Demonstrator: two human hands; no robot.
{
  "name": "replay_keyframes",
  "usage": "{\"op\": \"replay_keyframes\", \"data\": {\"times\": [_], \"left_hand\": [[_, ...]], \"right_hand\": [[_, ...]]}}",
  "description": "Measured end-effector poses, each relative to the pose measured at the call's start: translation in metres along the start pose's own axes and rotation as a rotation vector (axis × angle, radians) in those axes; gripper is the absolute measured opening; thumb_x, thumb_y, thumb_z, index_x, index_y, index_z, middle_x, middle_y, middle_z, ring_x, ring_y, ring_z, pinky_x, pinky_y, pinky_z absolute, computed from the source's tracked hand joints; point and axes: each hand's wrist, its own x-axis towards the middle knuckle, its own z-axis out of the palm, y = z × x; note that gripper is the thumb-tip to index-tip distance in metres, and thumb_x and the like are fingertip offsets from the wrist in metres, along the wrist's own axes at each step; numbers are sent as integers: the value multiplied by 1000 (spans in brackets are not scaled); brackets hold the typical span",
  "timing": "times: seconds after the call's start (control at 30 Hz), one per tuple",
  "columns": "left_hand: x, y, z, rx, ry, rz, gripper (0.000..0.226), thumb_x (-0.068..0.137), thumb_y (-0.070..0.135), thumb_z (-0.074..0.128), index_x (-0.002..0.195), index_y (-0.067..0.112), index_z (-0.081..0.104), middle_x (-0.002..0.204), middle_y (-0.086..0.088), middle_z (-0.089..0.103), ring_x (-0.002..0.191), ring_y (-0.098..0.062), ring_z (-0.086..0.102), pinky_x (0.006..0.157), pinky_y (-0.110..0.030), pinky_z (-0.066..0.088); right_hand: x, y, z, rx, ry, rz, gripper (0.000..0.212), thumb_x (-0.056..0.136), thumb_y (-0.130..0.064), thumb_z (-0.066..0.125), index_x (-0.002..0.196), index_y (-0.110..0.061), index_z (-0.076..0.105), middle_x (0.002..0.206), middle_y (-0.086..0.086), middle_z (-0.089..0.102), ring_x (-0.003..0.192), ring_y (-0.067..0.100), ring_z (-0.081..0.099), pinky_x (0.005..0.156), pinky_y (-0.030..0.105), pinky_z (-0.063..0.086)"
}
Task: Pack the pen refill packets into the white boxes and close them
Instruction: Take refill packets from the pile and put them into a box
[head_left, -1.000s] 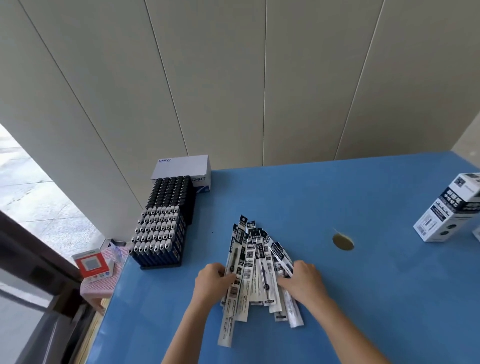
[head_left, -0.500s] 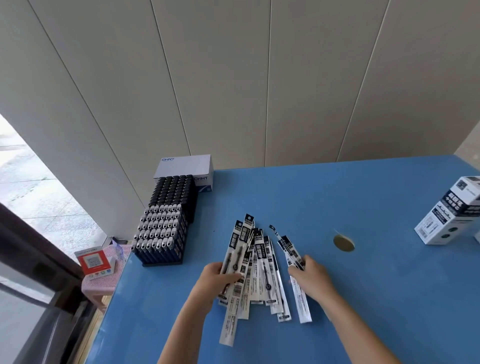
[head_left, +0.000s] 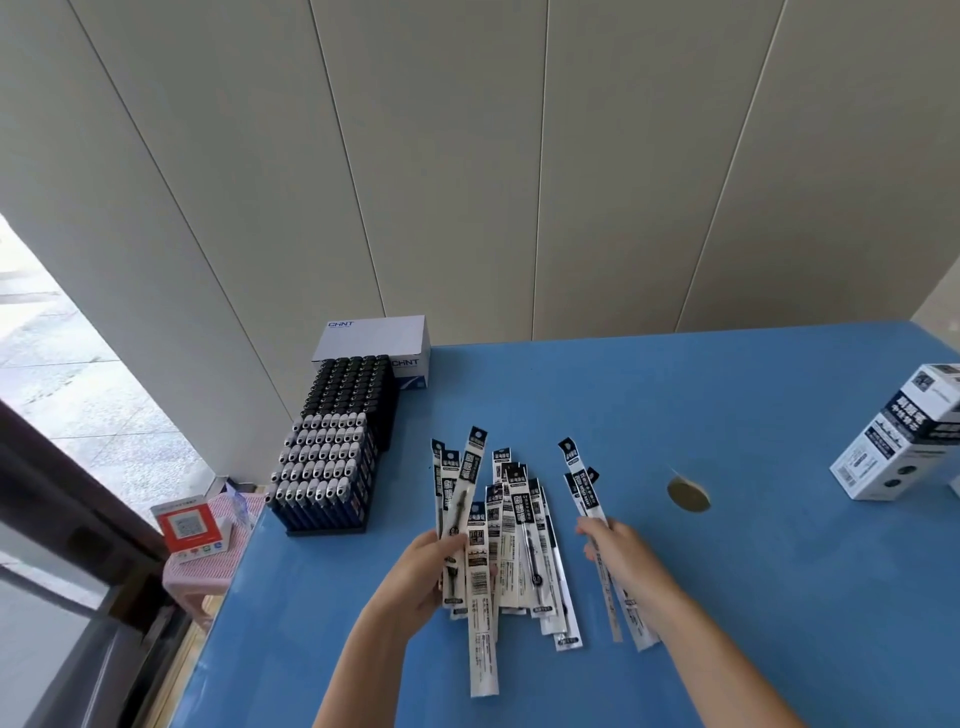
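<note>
Blue table (head_left: 727, 415) is holding a fanned pile of pen refill packets (head_left: 524, 545). The left hand (head_left: 421, 577) is gripping several at its left edge, and the right hand (head_left: 628, 561) is grasping a few beside it. A white box (head_left: 893, 441) is lying far right.

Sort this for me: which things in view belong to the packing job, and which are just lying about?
Job: pen refill packets, gripped by left hand and right hand; white box.
Lying about: CHNT box, rack of pens, red QR sign, pink stool.
</note>
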Motion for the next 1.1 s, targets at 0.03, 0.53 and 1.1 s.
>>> {"op": "replay_keyframes", "data": {"times": [0.03, 0.53, 1.1], "left_hand": [[0, 0, 0, -2, -1, 10, 15, 97, 7, 44, 103, 0, 55, 83, -14, 71, 67, -20, 71, 56, -32, 56], [-16, 23, 5, 52, -76, 286, 18, 92, -4, 42, 98, 6, 56, 76, -8, 60, 64, -19, 59, 70, -34, 45], [-25, -23, 217, -73, -339, -9, 30, 77, -8, 19, 75, 8, 44, 49, 0, 39, 32, -11, 29, 35, -18, 29]], "right_hand": [[-1, 0, 0, 10, -11, -6, 37, 94, -35, 45, 103, -1, 56, 82, 9, 53, 89, 29, 57, 77, 34, 38], [-16, -3, -5, 800, -40, -8, 19, 96, -12, 42, 92, -5, 59, 59, 5, 55, 43, 14, 51, 52, 27, 48], [-81, 70, -166, 563, 93, -79, 45, 96, -20, 39, 63, -15, 69, 75, 5, 58, 69, 12, 52, 67, 25, 42]]}}
